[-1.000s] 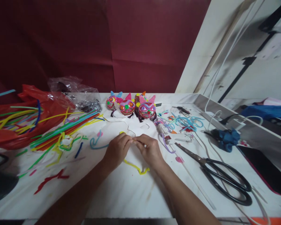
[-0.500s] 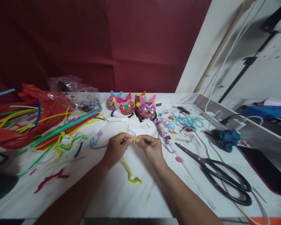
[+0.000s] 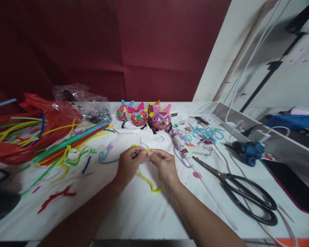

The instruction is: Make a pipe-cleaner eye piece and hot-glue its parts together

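A yellow pipe cleaner (image 3: pixel 149 183) runs from between my fingertips, its free tail hanging toward me in a bent line. My left hand (image 3: pixel 130 164) pinches it, and a short yellow bit shows above that hand's knuckles. Close against it, my right hand (image 3: pixel 163 166) has thumb and forefinger closed on the pipe cleaner's small yellow end. The fingertips of both hands nearly touch and hide part of the strand. A blue pipe cleaner (image 3: pixel 106 161) lies just left of my left hand.
Colourful animal heads (image 3: pixel 139 117) stand at the back. Left are a red plastic bag (image 3: pixel 56 113), loose pipe cleaners (image 3: pixel 74 140) and a red piece (image 3: pixel 54 199). On the right lie a glue gun (image 3: pixel 195 150), black-handled scissors (image 3: pixel 247 192), a phone-like slab (image 3: pixel 290 185) and cables.
The yellow tail has swung to the right and slightly up. My right hand has shifted a little left, closer to my left hand, and less yellow shows between the fingertips.
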A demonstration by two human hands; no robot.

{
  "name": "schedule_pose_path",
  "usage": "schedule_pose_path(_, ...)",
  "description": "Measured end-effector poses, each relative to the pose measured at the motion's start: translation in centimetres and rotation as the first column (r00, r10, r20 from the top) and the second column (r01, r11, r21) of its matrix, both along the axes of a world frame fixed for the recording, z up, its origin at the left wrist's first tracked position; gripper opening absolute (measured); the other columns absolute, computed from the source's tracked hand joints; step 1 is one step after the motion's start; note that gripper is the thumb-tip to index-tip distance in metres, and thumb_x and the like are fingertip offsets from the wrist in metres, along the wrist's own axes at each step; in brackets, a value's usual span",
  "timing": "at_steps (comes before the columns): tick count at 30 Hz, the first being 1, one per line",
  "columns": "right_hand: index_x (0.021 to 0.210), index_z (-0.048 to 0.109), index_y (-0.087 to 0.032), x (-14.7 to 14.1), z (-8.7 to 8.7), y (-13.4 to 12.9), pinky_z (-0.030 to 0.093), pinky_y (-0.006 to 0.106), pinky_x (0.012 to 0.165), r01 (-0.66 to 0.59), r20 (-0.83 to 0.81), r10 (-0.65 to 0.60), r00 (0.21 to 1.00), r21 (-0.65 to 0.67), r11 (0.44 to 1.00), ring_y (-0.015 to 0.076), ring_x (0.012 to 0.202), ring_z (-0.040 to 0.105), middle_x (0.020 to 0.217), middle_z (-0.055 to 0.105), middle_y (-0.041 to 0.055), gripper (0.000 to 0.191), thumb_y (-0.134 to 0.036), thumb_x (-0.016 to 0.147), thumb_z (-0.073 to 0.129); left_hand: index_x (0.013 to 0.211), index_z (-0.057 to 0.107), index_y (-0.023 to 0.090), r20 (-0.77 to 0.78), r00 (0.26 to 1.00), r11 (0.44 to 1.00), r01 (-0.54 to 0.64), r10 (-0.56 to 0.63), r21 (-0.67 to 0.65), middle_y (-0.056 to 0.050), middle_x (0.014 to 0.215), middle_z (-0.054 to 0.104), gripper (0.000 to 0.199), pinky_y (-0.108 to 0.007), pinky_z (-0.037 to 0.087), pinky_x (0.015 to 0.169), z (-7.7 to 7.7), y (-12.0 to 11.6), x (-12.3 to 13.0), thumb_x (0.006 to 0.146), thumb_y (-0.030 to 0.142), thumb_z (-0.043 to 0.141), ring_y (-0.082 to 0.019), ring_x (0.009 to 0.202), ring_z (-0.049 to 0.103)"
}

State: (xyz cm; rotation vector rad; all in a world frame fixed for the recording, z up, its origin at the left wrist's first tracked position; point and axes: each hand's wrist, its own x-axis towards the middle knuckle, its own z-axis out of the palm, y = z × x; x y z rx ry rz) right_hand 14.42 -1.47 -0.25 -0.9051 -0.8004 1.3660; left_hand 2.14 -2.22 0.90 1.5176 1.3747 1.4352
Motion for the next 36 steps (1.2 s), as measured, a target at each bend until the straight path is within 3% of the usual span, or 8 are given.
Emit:
schedule_pose_path(5, 0.074, 0.078, -0.018, 0.7, -0.2, 0.3, 0.048, 0.03, 0.058, -0.071, 0.222, 0.044, 0.974, 0.118, 0.99, 0.0148, 0.057, 0.057, 0.064, 0.071, 0.0029, 0.025, -0.039, 0.062, 0.084, 0.077, 0.064, 0.018, -0.181, 0.983, 0.998, 0.002, 0.008, 0.058, 0.003, 0.059, 0.059, 0.018, -0.021, 0.044, 0.053, 0.1, 0.2, -0.6, 0.079, 0.034, 0.055, -0.012, 0.054, 0.055)
schedule_pose_path(10, 0.085, 0.079, -0.021, 2.3, 0.1, 0.7, 0.048, 0.029, 0.065, -0.166, 0.608, -0.196, 0.769, 0.486, 0.858, 0.0181, 0.072, 0.062, 0.082, 0.074, 0.0064, 0.013, -0.029, 0.08, 0.071, 0.076, 0.062, 0.019, -0.462, 0.885, 0.955, 0.089, 0.054, 0.282, -0.001, 0.074, 0.066, 0.014, -0.024, 0.048, 0.068, -0.2, 0.4, -1.3, 0.084, 0.023, 0.052, -0.015, 0.071, 0.062)
schedule_pose_path(13, 0.082, 0.078, -0.022, 2.8, 0.1, 0.8, 0.048, 0.028, 0.065, -0.276, 0.701, -0.253, 0.667, 0.548, 0.79, 0.0176, 0.068, 0.063, 0.078, 0.074, 0.0062, 0.015, -0.021, 0.085, 0.064, 0.08, 0.063, 0.019, -0.556, 0.829, 0.923, 0.163, 0.064, 0.349, -0.002, 0.077, 0.066, 0.018, -0.025, 0.049, 0.07, -0.8, 0.4, -1.5, 0.09, 0.02, 0.049, -0.016, 0.075, 0.063)
schedule_pose_path(15, 0.079, 0.078, -0.022, 2.9, 0.1, 0.7, 0.047, 0.027, 0.062, -0.287, 0.721, -0.248, 0.647, 0.531, 0.797, 0.0165, 0.063, 0.062, 0.074, 0.074, 0.005, 0.016, -0.019, 0.084, 0.063, 0.082, 0.066, 0.019, -0.588, 0.807, 0.91, 0.201, 0.056, 0.362, -0.003, 0.079, 0.066, 0.02, -0.025, 0.049, 0.071, -0.8, 0.4, -1.6, 0.093, 0.019, 0.048, -0.017, 0.076, 0.064)
schedule_pose_path(20, 0.071, 0.077, -0.02, 2.8, 0.1, 0.7, 0.041, 0.025, 0.053, -0.193, 0.676, -0.144, 0.722, 0.397, 0.897, 0.0151, 0.055, 0.058, 0.065, 0.072, 0.0028, 0.016, -0.029, 0.08, 0.068, 0.084, 0.073, 0.018, -0.524, 0.851, 0.912, 0.188, 0.034, 0.365, -0.004, 0.083, 0.065, 0.019, -0.023, 0.051, 0.074, 0.1, 0.5, -2.0, 0.089, 0.018, 0.055, -0.016, 0.08, 0.066)
schedule_pose_path(24, 0.07, 0.077, -0.017, 2.6, -0.1, 0.7, 0.036, 0.025, 0.049, -0.14, 0.59, -0.041, 0.806, 0.258, 0.956, 0.0124, 0.05, 0.049, 0.059, 0.067, 0.0011, 0.019, -0.035, 0.072, 0.072, 0.08, 0.077, 0.019, -0.435, 0.9, 0.953, 0.123, 0.011, 0.277, -0.001, 0.071, 0.062, 0.016, -0.02, 0.048, 0.063, 0.6, 0.5, -2.1, 0.083, 0.02, 0.061, -0.013, 0.066, 0.062)
schedule_pose_path(28, 0.068, 0.077, -0.017, 2.1, 0.1, 0.6, 0.032, 0.025, 0.046, -0.096, 0.436, 0.02, 0.9, 0.152, 0.984, 0.0103, 0.046, 0.043, 0.052, 0.061, -0.0013, 0.018, -0.034, 0.064, 0.074, 0.077, 0.078, 0.019, -0.289, 0.957, 0.981, 0.065, -0.009, 0.184, 0.001, 0.065, 0.059, 0.015, -0.019, 0.042, 0.052, 0.2, 0.5, -1.9, 0.078, 0.025, 0.064, -0.011, 0.056, 0.056)
schedule_pose_path(36, 0.064, 0.075, -0.017, 1.1, 1.4, 0.0, 0.04, 0.025, 0.046, -0.052, 0.124, 0.054, 0.991, -0.023, 0.998, 0.0099, 0.044, 0.048, 0.052, 0.066, -0.0003, 0.018, -0.028, 0.051, 0.083, 0.076, 0.075, 0.016, -0.083, 0.996, 0.999, 0.042, -0.039, 0.033, -0.002, 0.07, 0.066, 0.018, -0.022, 0.047, 0.058, -0.7, 0.6, -1.1, 0.073, 0.031, 0.066, -0.014, 0.064, 0.062)
